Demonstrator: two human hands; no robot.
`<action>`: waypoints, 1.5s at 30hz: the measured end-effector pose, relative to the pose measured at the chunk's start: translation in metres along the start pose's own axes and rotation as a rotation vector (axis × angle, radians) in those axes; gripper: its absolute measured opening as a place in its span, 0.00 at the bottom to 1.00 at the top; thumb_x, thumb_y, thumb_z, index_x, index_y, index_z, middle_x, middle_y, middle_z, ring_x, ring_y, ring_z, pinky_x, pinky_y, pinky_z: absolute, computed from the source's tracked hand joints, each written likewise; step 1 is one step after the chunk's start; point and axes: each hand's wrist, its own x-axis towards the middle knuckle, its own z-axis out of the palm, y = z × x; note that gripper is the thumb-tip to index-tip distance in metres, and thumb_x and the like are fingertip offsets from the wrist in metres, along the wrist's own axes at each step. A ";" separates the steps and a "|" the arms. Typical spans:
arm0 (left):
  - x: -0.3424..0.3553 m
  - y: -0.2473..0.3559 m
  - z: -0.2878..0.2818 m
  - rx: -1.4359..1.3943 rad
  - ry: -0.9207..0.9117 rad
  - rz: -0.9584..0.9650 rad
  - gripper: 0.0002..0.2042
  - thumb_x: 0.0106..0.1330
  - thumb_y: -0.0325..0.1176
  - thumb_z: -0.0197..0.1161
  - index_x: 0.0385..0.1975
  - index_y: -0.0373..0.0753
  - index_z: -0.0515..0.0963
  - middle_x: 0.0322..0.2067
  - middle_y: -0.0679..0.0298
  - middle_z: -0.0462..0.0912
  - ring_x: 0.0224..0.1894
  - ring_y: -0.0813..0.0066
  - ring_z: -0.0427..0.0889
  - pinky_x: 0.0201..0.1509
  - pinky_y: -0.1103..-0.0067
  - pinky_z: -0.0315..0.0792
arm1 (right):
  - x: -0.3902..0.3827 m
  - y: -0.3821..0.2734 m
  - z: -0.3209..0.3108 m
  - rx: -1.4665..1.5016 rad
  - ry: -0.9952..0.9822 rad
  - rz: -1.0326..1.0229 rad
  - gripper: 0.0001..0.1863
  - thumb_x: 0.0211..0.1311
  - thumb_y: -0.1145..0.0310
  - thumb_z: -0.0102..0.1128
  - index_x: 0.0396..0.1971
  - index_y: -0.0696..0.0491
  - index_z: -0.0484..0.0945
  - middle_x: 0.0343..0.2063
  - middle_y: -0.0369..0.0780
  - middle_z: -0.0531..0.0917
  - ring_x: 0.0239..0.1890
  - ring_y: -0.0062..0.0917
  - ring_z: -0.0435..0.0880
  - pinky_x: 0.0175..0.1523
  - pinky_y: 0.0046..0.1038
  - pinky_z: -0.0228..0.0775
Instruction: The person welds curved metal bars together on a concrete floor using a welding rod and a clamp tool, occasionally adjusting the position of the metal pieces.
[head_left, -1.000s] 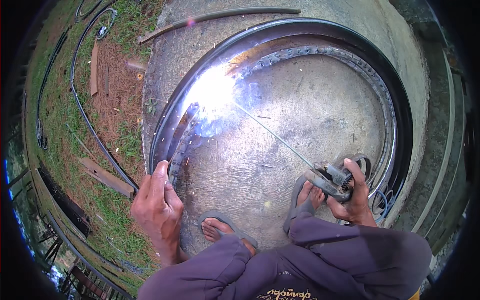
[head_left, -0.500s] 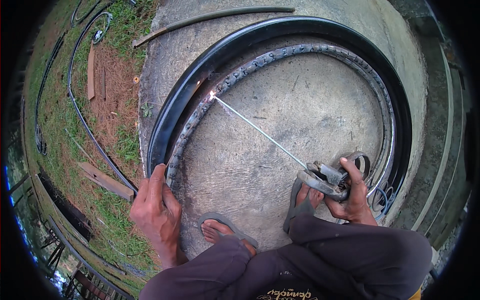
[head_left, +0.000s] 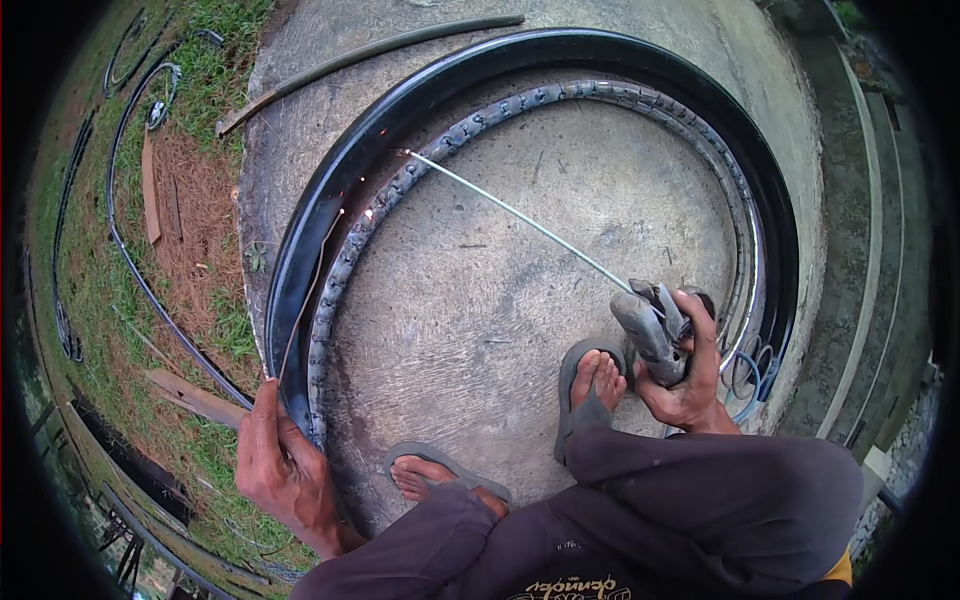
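My right hand (head_left: pixel 695 385) is closed around a worn grey welding electrode holder (head_left: pixel 650 330). From its jaws a pale welding rod (head_left: pixel 520 220) slants up and left. The rod's glowing tip is near the inner metal ring (head_left: pixel 525 100), which carries a row of rough weld marks; whether they touch I cannot tell. My left hand (head_left: pixel 290 475) pinches a thin brown metal wire (head_left: pixel 308 300) whose far end glows. That wire runs over the wide black outer ring (head_left: pixel 300 225), which curves around the inner one. An orange-hot spot glows on the inner ring's left side.
Both rings lie on a concrete slab (head_left: pixel 500 420), my sandalled feet close by. A curved bar (head_left: pixel 370 62) lies beyond them. Blue cable (head_left: pixel 755 380) coils near my right hand. Grass with wooden pieces (head_left: pixel 195 398) and bent black tubing (head_left: pixel 170 325) borders the left.
The bright arc at the rod's tip has died down, leaving scattered sparks. My left hand has shifted down and left, and its wire now shows. The holder has turned.
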 end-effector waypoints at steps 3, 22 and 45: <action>0.001 0.001 0.002 0.019 -0.024 0.022 0.11 0.70 0.21 0.57 0.47 0.33 0.84 0.40 0.51 0.87 0.39 0.59 0.87 0.43 0.68 0.78 | -0.001 -0.002 -0.005 -0.015 -0.047 0.034 0.47 0.46 0.82 0.68 0.69 0.61 0.56 0.46 0.51 0.83 0.46 0.34 0.87 0.51 0.29 0.77; -0.016 0.048 -0.004 0.042 -0.010 0.144 0.10 0.72 0.25 0.56 0.47 0.33 0.82 0.40 0.51 0.87 0.38 0.54 0.86 0.43 0.67 0.76 | 0.020 0.002 -0.008 0.367 0.047 0.099 0.49 0.48 0.83 0.66 0.73 0.50 0.56 0.41 0.49 0.85 0.42 0.38 0.90 0.47 0.33 0.81; 0.051 0.279 0.003 0.155 -0.092 0.599 0.10 0.69 0.25 0.60 0.46 0.38 0.85 0.38 0.53 0.87 0.36 0.59 0.87 0.42 0.70 0.76 | -0.025 0.043 -0.036 0.492 0.523 0.347 0.49 0.51 0.81 0.70 0.72 0.61 0.52 0.59 0.48 0.69 0.56 0.32 0.79 0.59 0.30 0.74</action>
